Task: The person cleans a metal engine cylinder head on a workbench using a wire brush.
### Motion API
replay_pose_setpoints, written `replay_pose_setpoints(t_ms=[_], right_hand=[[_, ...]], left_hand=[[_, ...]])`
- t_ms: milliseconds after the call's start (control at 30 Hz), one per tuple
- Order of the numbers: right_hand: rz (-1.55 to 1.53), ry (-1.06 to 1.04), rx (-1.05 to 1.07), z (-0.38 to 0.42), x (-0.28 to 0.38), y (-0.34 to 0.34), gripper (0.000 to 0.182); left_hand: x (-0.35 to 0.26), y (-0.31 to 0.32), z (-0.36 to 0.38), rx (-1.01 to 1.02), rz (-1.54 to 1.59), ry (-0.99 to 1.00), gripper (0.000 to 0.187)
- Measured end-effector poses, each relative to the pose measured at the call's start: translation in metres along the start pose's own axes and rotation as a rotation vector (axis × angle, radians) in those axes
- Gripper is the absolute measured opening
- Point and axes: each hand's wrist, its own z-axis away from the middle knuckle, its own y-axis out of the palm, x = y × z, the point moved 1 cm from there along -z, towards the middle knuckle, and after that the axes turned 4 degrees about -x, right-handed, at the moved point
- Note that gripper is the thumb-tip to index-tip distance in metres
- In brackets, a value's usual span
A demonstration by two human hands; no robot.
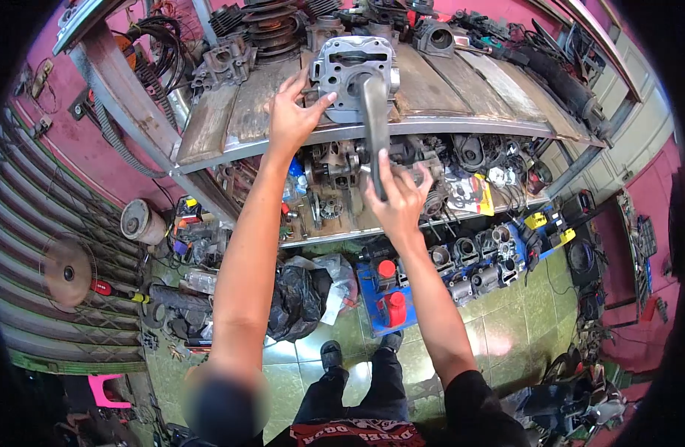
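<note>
A silver engine cylinder head (355,56) stands upright near the front edge of the wooden workbench, its flat, holed face toward me. My left hand (294,108) grips its left side, thumb on the lower front face and fingers along the edge. In my right hand (397,195) is a long grey metal bar tool (375,123), held by its lower end. The tool's upper end, smeared by motion, overlaps the middle of the cylinder head, and its tip shape is unclear.
Engine parts line the back of the wooden workbench (435,86). A lower shelf (324,240) holds more parts and cables. On the tiled floor, a blue tray (372,302) carries red-capped containers and several metal castings. A black plastic bag (297,298) lies beside it; a fan (68,273) stands left.
</note>
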Motion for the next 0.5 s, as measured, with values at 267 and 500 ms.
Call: replay_pose_setpoints(t_ms=[267,500], right_hand=[[0.035,0.034,-0.105,-0.074,-0.013,0.003,0.076],[-0.079,0.132,-0.006,0.011,-0.002,-0.011,0.077]], left_hand=[[-0.004,-0.001,-0.002,0.088,0.074,-0.077,0.065],[-0.008,-0.004,0.000,0.065,-0.118,-0.029,0.065]])
